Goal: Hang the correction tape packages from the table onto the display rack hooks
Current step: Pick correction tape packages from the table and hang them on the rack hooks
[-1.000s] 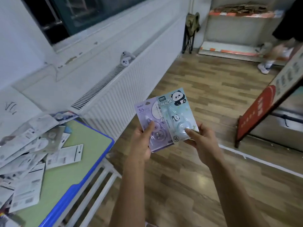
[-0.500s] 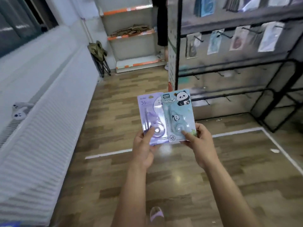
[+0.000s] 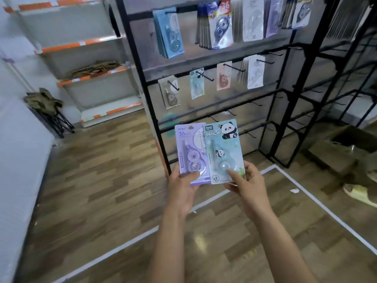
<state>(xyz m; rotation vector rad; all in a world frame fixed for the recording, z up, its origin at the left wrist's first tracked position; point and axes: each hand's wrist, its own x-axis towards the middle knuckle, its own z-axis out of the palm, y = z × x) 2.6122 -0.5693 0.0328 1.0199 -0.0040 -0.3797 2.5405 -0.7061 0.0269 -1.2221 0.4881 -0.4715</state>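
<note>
Wooden floor leads to a partly stocked rack (image 3: pixel 204 77); left hand (image 3: pixel 182 187) pinches the purple package (image 3: pixel 190 153), right hand (image 3: pixel 247 183) the panda package (image 3: pixel 223 152), both unhung.

Two hands, left (image 3: pixel 182 187) and right (image 3: pixel 247 185), each with one package: a purple one (image 3: pixel 191 153) and a blue panda one (image 3: pixel 223 149), two held in all. Middle rail of the rack (image 3: pixel 142 78): four hooks in use, with a grey pack (image 3: pixel 170 94), a blue pack (image 3: pixel 196 83), a pink pack (image 3: pixel 223 76) and white packs (image 3: pixel 254 71) that may be more than one. Top rail: at least four thick bunches, too blurred to count singly; one sandal (image 3: pixel 360 194) on the floor.
</note>
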